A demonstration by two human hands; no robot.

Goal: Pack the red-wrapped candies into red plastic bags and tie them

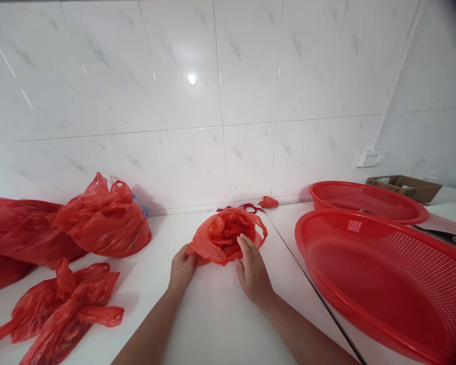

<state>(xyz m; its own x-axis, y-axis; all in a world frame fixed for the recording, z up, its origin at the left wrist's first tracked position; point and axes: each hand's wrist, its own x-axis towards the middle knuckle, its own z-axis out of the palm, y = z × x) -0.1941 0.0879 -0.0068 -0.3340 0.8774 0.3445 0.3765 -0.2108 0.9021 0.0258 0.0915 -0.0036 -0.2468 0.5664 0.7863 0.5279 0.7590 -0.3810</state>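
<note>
A red plastic bag (209, 230) lies on the white tabletop in front of me, its mouth turned towards me. Crumpled red plastic shows inside the opening; whatever else it holds is hidden. My left hand (182, 268) is closed on the bag's left edge, pinching the thin film. At the right side of the mouth is my right hand (254, 274), fingers stretched out and thumb apart. Its fingertips reach to the opening, and I cannot tell whether they press on the plastic.
Filled red bags (106, 223) stand at the left, with knotted red bags (66, 309) nearer. On the right are a large red perforated basket (380, 284), another red basket (368, 195) behind it and a cardboard box (421, 190). A small red scrap (268, 202) lies by the tiled wall (193, 167).
</note>
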